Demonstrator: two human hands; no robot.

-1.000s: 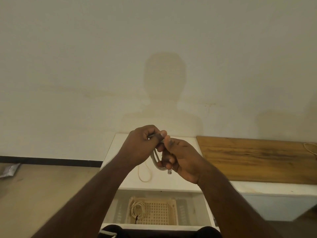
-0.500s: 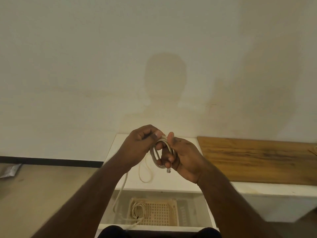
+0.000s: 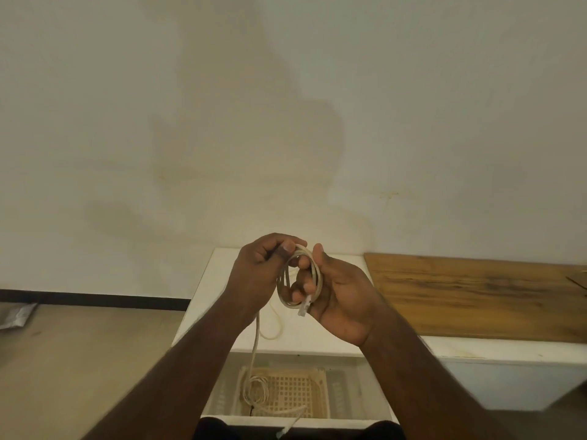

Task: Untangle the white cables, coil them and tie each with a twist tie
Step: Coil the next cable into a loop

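Since a second ago our coil (image 3: 300, 279) has gained loops and slack now trails to the basket (image 3: 293, 393). Our right hand (image 3: 330, 290) curls round the coil, plug (image 3: 304, 308) dangling; our left hand (image 3: 263, 268) pinches the cable (image 3: 255, 339). Risk, we judge: the tail snags in the basket, or loops spring loose, no tie being visible.

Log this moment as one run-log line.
phase: coiling | left hand: feeds cable | right hand: holds white cable coil | tail: hangs to basket | tie: none seen
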